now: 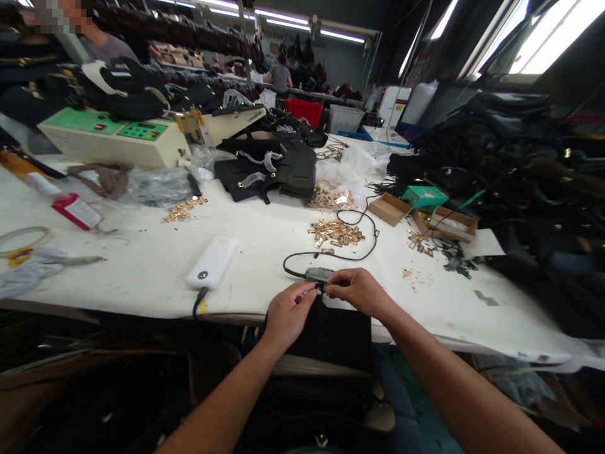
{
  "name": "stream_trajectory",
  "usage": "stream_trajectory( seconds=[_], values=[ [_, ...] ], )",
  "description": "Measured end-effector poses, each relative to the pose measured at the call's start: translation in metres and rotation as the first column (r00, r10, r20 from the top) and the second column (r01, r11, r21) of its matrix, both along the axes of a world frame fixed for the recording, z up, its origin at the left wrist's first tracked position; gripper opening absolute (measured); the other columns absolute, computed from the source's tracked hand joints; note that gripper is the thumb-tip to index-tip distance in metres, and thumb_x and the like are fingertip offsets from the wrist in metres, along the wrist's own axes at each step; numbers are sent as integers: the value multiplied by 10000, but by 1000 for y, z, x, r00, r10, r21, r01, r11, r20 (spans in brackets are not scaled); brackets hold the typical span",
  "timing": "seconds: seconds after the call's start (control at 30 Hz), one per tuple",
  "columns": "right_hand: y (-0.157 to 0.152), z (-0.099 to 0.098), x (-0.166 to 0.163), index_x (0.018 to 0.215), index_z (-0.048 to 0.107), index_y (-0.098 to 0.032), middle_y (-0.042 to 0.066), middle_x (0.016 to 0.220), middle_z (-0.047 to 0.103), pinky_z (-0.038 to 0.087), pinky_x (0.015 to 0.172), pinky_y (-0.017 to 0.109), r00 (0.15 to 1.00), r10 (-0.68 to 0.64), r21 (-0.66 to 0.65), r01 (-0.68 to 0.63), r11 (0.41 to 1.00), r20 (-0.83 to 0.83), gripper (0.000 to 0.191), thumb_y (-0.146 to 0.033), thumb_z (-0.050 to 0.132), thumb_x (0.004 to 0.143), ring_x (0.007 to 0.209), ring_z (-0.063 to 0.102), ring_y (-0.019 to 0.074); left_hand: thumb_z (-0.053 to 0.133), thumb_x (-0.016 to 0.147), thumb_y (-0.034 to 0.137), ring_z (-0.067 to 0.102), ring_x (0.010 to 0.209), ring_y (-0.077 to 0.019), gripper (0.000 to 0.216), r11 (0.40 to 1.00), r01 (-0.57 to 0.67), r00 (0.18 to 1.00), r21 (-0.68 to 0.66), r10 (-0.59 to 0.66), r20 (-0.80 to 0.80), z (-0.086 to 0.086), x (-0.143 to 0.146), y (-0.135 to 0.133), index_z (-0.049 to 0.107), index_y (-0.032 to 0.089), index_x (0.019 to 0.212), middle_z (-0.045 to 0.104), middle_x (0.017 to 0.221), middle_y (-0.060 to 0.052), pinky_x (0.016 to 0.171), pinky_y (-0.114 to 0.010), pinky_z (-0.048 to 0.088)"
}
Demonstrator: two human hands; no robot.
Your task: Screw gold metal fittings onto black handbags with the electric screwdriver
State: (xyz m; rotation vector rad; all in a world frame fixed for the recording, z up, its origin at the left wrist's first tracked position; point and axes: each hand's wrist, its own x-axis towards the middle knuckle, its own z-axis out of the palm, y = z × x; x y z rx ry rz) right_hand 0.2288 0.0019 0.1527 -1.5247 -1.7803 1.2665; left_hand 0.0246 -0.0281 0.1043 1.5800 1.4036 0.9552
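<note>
My left hand (288, 314) and my right hand (355, 291) meet at the near edge of the white table (142, 265), fingers pinched together on a small dark piece (320, 289) at the top of a black fabric item (333, 334) that hangs over the table edge. What exactly the fingertips hold is too small to name. Just beyond my hands lies a black cable (331, 255) with a grey plug. A pile of small gold metal fittings (336, 233) sits a little farther back.
A white power bank (212, 261) lies to the left. Black bags (271, 170), a cream machine with green panels (113, 135), small cardboard boxes (390, 208) and a green box (425, 197) stand farther back. A heap of black straps (520, 170) fills the right. Other people work behind.
</note>
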Motion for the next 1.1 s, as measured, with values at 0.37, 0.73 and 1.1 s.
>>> stream_trajectory(
  seconds=[0.37,0.73,1.1],
  values=[
    [-4,-1,-8,955,764,-175,28,795,738,527,700,277,989,35,-113,-51,992,-143,266,-356,576,901,755,699,168,579,935,440,734,886,-211,334,998,-6,1000,-63,5,-18,1,0,-1,775,281,1154,804,1019,5,820,-305,548],
    [-15,10,-15,1028,793,-227,13,869,757,507,762,307,997,79,96,-80,992,6,260,-319,570,932,818,678,190,570,938,396,735,973,-224,297,998,20,1000,-62,-18,22,7,0,0,788,294,1113,801,1051,9,875,-306,550],
    [-17,-11,-20,1076,796,-249,31,983,778,519,857,340,1000,12,251,-9,968,-10,264,-296,570,949,904,700,210,583,930,382,738,901,-198,264,997,44,988,-68,-33,149,11,2,4,783,243,1029,801,985,-9,825,-279,558]
  ],
)
